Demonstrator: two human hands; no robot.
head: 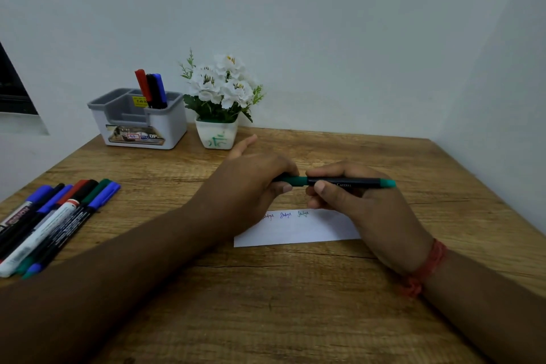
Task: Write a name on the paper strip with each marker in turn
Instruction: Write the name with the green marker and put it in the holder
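Nearest the camera, both hands hold one green marker (334,182) level above the paper strip (298,230) — left hand (251,183) pinching its cap end, right hand (354,198) curled round the barrel. Three written names show on the strip. Left lies a heap of loose markers (50,221). Farther back, a grey organizer (139,124) holds three markers (152,90) — red, black, blue — beside one flower pot (217,134).

The left hand (251,183) covers the left end of the paper strip (298,229), hiding part of the first written word, and all three words are too small to read with certainty. Its fingers (285,188) wrap the green marker (334,182) at its left end, so that end is hidden. Far left of that hand, the loose markers (50,221) run off the picture's edge.
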